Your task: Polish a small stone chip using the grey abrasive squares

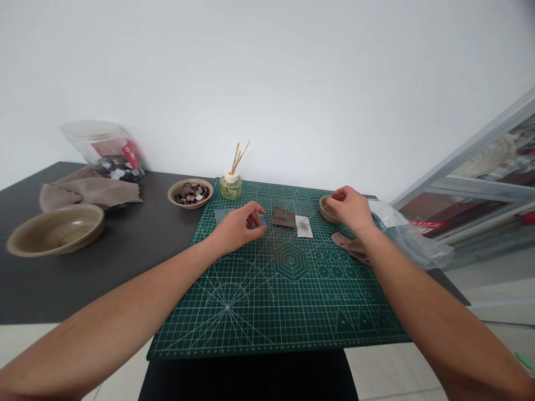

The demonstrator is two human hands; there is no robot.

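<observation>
My left hand (243,227) hovers over the cutting mat with its thumb and curled fingers apart, nothing visible between them. Beneath it lies a blue-grey flat piece (223,215), partly covered by the hand. My right hand (353,210) is at a small tan bowl (327,214), its fingers bent and drawn together over the rim. Whatever its fingertips pinch is too small or hidden to make out. Between the hands lie a dark brown square piece (283,217) and a white card (304,226) with dark marks. A brown cloth (351,245) sits partly under my right wrist.
On the green cutting mat (259,301) stands a reed diffuser (231,185). To the left are a bowl of dark chips (190,193), a large tan bowl (56,231), a brown cloth (94,192) and a clear jar (102,146). A plastic bag (412,239) lies at right.
</observation>
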